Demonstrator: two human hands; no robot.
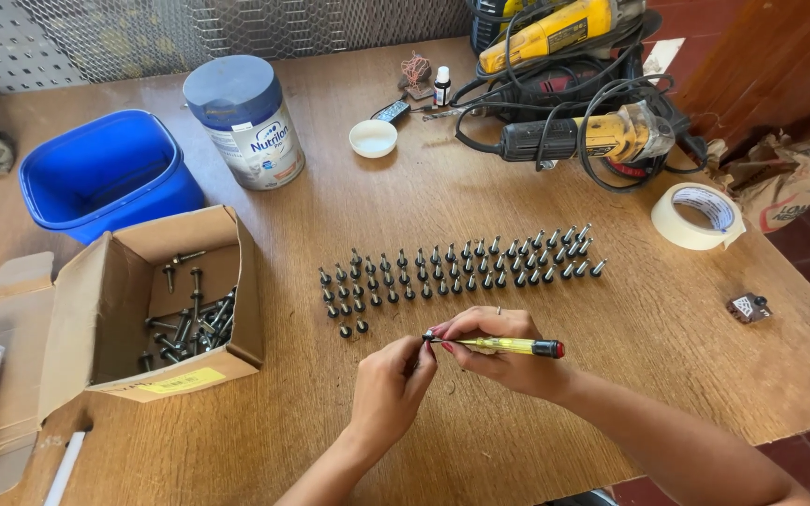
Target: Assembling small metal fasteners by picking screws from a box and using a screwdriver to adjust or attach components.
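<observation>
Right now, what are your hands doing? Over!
Right hand grips yellow screwdriver. Left hand pinches something small at its tip, too hidden to tell. Rows of black screws stand just beyond. Cardboard box of screws at left.

Our left hand [391, 379] is curled, fingertips pinched at one o'clock. Our right hand [498, 347] lies closed at three o'clock, touching it.

A single head-worn camera looks steeply down, close over the wooden workbench [480, 187] and hands.
</observation>
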